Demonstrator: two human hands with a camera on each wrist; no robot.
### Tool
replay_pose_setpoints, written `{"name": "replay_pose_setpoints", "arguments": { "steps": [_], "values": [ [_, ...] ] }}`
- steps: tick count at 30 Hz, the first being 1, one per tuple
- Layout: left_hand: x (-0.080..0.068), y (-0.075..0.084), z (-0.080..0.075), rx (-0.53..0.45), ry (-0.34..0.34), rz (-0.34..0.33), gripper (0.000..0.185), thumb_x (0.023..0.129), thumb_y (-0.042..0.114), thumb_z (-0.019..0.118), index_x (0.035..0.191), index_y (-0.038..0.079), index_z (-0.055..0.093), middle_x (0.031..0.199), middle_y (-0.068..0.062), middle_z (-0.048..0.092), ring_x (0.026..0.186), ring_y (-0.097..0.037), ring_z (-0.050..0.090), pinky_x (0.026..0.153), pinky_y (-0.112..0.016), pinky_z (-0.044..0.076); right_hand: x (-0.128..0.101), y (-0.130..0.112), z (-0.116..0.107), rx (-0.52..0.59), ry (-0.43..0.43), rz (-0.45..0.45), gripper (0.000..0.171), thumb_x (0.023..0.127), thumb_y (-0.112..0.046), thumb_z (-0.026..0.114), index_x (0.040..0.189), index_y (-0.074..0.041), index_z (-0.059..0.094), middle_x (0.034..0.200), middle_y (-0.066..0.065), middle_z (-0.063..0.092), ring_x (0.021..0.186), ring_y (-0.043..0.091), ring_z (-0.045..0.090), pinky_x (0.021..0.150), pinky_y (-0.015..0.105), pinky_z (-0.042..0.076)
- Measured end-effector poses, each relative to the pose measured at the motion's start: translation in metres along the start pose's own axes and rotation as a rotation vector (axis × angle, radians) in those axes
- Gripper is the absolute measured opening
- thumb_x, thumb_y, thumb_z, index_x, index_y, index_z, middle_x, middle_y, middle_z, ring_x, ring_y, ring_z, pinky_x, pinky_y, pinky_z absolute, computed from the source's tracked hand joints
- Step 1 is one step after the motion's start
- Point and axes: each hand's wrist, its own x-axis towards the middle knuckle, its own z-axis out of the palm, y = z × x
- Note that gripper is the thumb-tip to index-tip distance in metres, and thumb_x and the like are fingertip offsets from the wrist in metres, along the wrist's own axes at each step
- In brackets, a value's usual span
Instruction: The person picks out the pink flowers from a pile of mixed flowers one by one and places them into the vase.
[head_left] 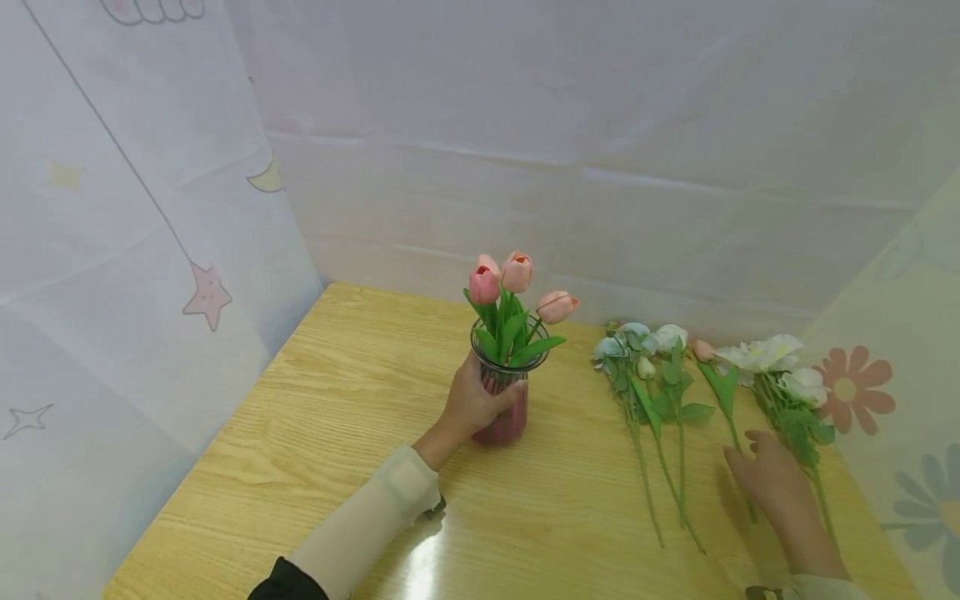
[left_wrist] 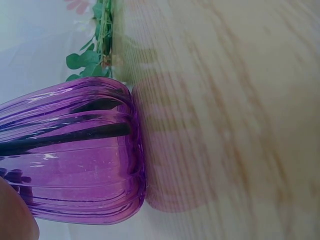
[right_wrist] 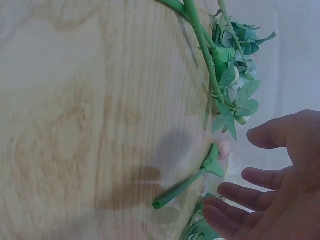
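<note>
Fingers of the left hand (head_left: 474,405) wrap the purple glass vase (head_left: 506,417); at 3 o'clock, right hand (head_left: 768,475) hovers spread over a tulip stem (head_left: 738,454)

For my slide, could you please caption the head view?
Left hand grips tulip vase; right hand hovers open over loose stems.

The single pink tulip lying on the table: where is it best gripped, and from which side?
Probably on the bare lower stem of the pink tulip, pinched from above by the right hand hovering there. It lies flat on the table, stem end toward the person, leaf and bud farther up.
</note>
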Motion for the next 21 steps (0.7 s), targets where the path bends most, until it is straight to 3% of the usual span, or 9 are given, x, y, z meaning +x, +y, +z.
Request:
{"name": "replay_pose_setpoints", "arguments": {
  "steps": [21],
  "values": [
    [0.0, 0.001, -0.001, -0.017, -0.01, 0.004, 0.086, 0.086, 0.065, 0.064, 0.143, 0.006, 0.039, 0.134, -0.012, 0.059, 0.128, -0.025, 0.058, 0.111, -0.041, 0.046, 0.012, 0.015, 0.007, -0.077, -0.048, 0.0, 0.073, 0.104, -0.036, 0.041, 0.136, 0.028, 0.029, 0.129, 0.049, 0.045, 0.114, 0.066, 0.047, 0.093, 0.071, 0.044]
  ]
}}
